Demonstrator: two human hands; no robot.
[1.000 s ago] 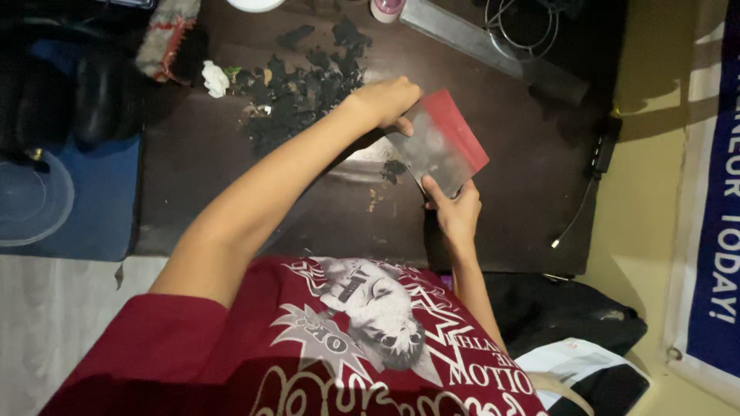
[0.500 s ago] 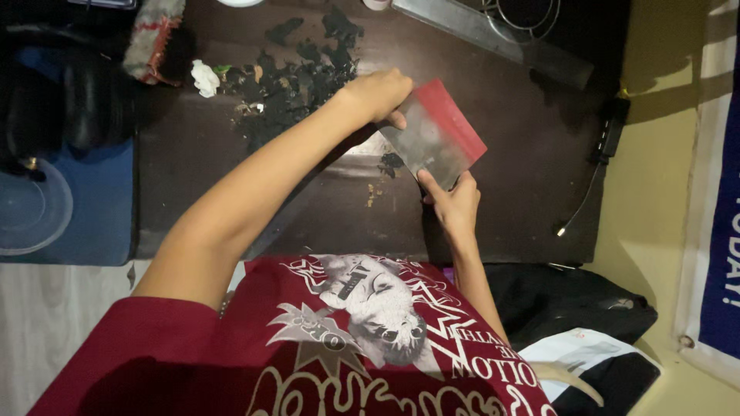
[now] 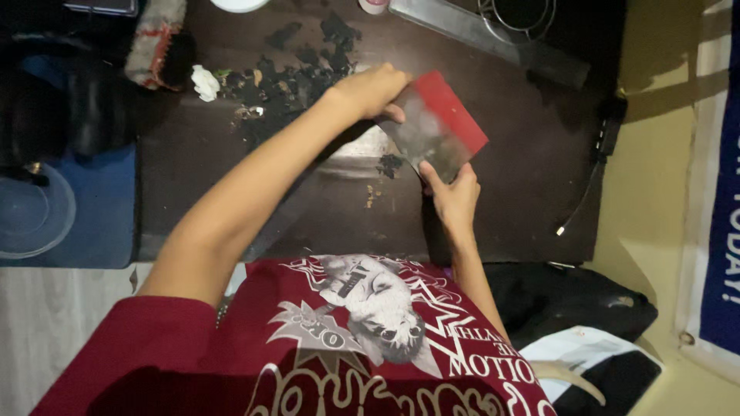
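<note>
— What lies toward the left edge of the dark tabletop (image 3: 539, 177)?

— A rolled cloth (image 3: 154, 38) at the far left corner, a crumpled white scrap (image 3: 205, 82) beside it, then a scatter of black flakes (image 3: 301, 73) spreading toward the middle of the far edge.

— And the hands?

— The left hand (image 3: 374, 88) reaches across from the near left and pinches the far corner of a clear bag with a red strip (image 3: 439, 127). The right hand (image 3: 455, 196) grips the bag's near edge from below. Both are clamped on it, well apart from each other along the bag.

— Where is the bag?

— Held tilted over the middle of the tabletop, just right of the flakes; a few dark bits (image 3: 391, 164) lie beneath it.

— Further right?

— A grey metal bar (image 3: 493, 38) along the far edge, and a dark cable (image 3: 590, 185) near the right edge.
</note>
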